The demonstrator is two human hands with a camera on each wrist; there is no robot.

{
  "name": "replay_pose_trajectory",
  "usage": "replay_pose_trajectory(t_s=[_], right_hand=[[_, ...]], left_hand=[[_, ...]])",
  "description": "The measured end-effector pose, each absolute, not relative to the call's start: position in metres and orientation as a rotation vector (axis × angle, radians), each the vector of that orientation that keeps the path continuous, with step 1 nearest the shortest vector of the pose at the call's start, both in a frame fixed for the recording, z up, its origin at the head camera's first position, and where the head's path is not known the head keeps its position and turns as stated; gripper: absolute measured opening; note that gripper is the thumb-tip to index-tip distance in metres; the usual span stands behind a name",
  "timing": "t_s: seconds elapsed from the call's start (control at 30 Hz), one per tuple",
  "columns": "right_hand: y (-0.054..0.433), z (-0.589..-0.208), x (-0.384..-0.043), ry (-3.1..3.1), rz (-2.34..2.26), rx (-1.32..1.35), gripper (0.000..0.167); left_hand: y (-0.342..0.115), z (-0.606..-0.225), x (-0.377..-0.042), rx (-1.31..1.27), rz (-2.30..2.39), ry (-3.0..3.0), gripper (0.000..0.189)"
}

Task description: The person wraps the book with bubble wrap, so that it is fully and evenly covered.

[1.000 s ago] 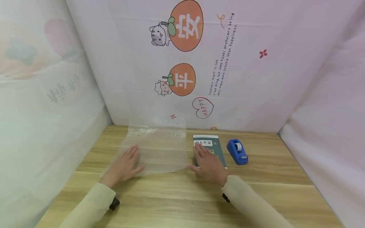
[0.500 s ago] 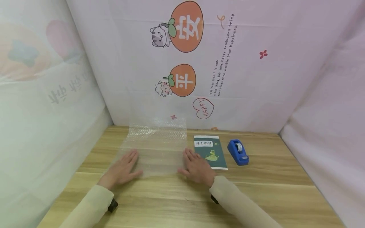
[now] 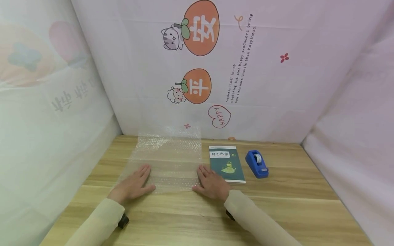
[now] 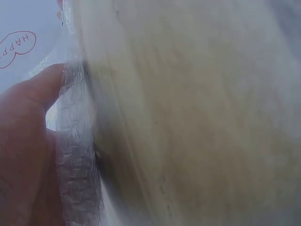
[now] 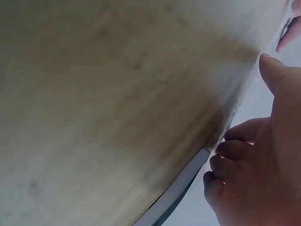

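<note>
A clear sheet of bubble wrap [image 3: 172,167] lies on the wooden table, its far end curling up against the back wall. On its near left part rests my left hand [image 3: 133,182], palm down with straight fingers. My right hand [image 3: 212,182] lies flat at the near right edge of the sheet, fingers pointing away from me. Just beyond it is a green booklet [image 3: 227,171] with white bands. In the left wrist view the bubble wrap [image 4: 75,174] lies under the left hand [image 4: 23,150]. The right wrist view shows the booklet's edge [image 5: 174,193] close to the right fingertips.
A blue tape dispenser [image 3: 257,164] with a roll of tape stands right of the booklet. Printed white cloth walls [image 3: 261,85] enclose the back and both sides of the wooden table [image 3: 172,218].
My right hand has moved left, off the booklet and onto the wrap's right edge, uncovering the cover. The left hand has hardly moved. The wrap's near edge now lies straighter and slightly closer to me.
</note>
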State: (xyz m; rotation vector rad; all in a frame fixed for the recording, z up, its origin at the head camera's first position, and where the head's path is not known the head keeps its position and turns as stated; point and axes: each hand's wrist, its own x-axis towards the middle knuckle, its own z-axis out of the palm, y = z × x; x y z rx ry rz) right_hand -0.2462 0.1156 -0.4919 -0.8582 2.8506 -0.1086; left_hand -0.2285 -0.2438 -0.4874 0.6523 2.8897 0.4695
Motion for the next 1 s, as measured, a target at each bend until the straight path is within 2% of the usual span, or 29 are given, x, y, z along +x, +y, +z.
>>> replay_pose_trajectory(t_s=[0.43,1.0], right_hand=[[0.112,-0.483,-0.253,2.833,-0.103,-0.838,0.087],[0.103,-0.483,-0.247,2.872,-0.173,-0.870,0.086]], left_hand=[[-0.238,-0.497,-0.230,0.570,0.574,2.864,0.088],[-0.187,-0.495,-0.228,0.440,0.554,2.879,0.087]])
